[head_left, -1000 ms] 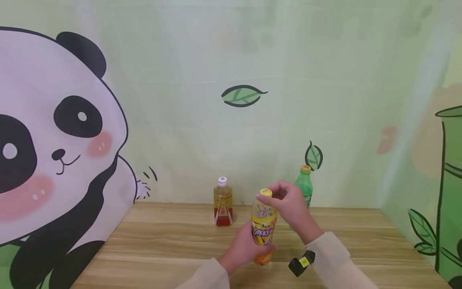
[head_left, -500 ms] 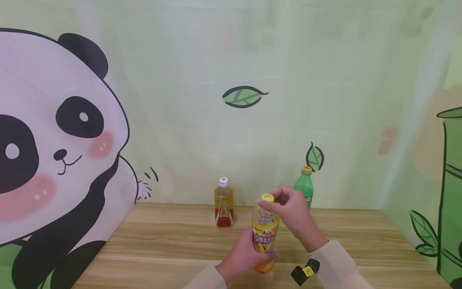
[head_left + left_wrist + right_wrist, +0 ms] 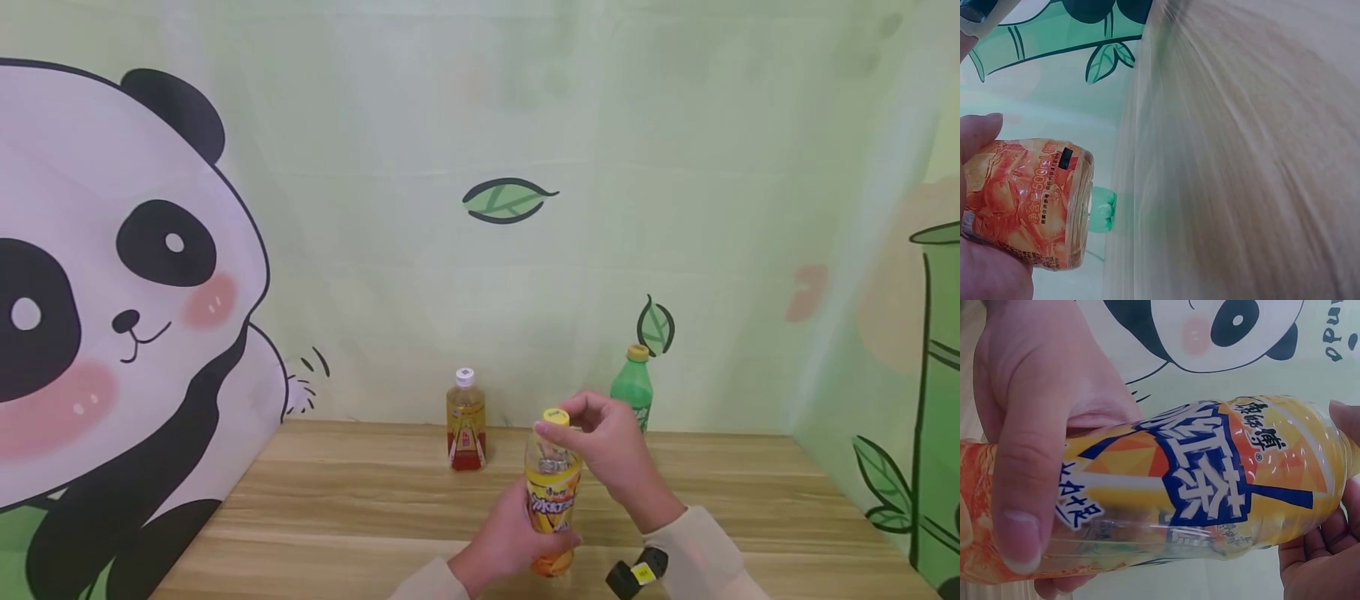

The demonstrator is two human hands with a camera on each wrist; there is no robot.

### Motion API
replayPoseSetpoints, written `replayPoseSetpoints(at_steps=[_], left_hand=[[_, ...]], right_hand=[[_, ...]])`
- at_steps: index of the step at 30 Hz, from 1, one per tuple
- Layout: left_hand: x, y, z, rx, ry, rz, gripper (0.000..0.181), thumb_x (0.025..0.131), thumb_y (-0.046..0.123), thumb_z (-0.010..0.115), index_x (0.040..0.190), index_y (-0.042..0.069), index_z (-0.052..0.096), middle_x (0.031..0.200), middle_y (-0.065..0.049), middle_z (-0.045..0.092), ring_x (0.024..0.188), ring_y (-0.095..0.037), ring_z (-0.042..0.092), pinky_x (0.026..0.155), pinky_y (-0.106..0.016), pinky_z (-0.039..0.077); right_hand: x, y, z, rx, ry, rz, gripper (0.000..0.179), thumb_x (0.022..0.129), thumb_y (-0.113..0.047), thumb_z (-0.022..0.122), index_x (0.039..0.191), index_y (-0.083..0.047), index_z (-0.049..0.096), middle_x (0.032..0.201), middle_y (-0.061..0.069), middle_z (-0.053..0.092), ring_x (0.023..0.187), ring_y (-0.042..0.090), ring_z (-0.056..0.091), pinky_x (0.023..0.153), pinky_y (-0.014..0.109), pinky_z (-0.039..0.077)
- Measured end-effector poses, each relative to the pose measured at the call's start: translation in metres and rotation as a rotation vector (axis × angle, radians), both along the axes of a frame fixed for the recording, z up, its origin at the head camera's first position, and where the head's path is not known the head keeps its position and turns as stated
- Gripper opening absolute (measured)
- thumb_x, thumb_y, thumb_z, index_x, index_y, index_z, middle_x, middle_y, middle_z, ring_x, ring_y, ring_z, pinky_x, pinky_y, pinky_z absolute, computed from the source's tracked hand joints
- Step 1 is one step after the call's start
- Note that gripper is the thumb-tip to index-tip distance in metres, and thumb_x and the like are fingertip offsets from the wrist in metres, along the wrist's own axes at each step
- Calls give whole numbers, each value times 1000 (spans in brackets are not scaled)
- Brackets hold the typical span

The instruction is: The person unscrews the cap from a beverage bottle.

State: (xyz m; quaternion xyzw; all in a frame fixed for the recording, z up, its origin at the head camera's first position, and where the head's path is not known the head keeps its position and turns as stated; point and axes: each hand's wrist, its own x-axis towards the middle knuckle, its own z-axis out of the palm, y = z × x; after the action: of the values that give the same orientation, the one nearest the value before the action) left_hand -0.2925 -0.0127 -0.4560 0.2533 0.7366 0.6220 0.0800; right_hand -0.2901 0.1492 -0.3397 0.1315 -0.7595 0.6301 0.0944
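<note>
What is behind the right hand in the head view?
A green bottle: its gold cap and upper part show past the right hand, which hides its lower part there. Its base shows in the left wrist view.

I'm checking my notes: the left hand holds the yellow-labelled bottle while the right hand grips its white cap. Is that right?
One thing is off: the cap is yellow, not white, as the head view shows. The left hand does hold the yellow-labelled bottle, and the right hand grips its cap.
</note>
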Motion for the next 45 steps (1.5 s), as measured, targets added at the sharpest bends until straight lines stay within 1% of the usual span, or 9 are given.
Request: replayPoseSetpoints(at_steps=[6,12,15,21,28,32,36,40,45], left_hand=[[1,0,2,1,-1,14,58,82,14,84,132,21,55,119,1,69,104,-10,66,93,-28,54],[0,0,0,-10,9,29,57,82,15,85,131,20,55,118,-1,70,102,-9,67,92,-26,54],[0,1,-1,-2,14,27,56,82,13,84,131,20,56,119,-4,70,101,-9,67,91,-25,54],[0,1,-3,10,13,25,56,82,12,83,130,19,56,116,0,70,101,-9,67,90,-24,54],[0,1,-2,12,12,22,56,82,12,83,130,19,56,118,-4,70,101,-9,67,90,-24,54],[1,1,-1,1,8,23,55,82,11,83,130,19,56,115,-1,70,100,-10,67,90,-26,54],[0,2,0,2,-8,8,56,83,12,83,131,20,55,115,3,69,102,-10,67,92,-28,55],[0,2,1,11,-23,-2,57,84,11,82,133,21,54,116,4,69,104,-11,66,94,-31,55],[1,2,1,17,-20,-9,56,84,8,81,132,20,55,116,3,69,103,-11,66,93,-30,56]], right_hand=[[2,-2,3,-7,-4,2,35,80,-23,88,101,0,71,99,6,71,91,22,67,80,30,59],[2,-2,4,-7,8,1,34,80,-22,88,101,0,71,98,5,72,90,21,67,79,29,59],[2,-2,4,-12,16,5,34,80,-21,88,101,1,72,97,5,72,89,20,68,78,29,59],[0,-1,2,-9,29,14,34,81,-22,88,101,0,72,99,6,74,91,20,68,81,30,58],[-1,-1,1,-12,33,26,33,82,-21,87,101,1,72,99,4,74,92,19,69,83,30,58],[-1,0,0,-17,35,28,33,81,-21,87,100,0,72,97,3,74,90,18,68,80,29,58],[-2,2,-2,-24,35,31,31,82,-22,86,100,-1,72,95,1,74,88,17,68,78,29,58],[-2,3,-2,-25,43,46,29,84,-22,85,100,-2,72,96,0,74,89,18,68,79,30,58],[-3,4,-3,-11,41,56,29,84,-23,85,100,-3,72,98,0,73,92,19,67,83,31,57]])
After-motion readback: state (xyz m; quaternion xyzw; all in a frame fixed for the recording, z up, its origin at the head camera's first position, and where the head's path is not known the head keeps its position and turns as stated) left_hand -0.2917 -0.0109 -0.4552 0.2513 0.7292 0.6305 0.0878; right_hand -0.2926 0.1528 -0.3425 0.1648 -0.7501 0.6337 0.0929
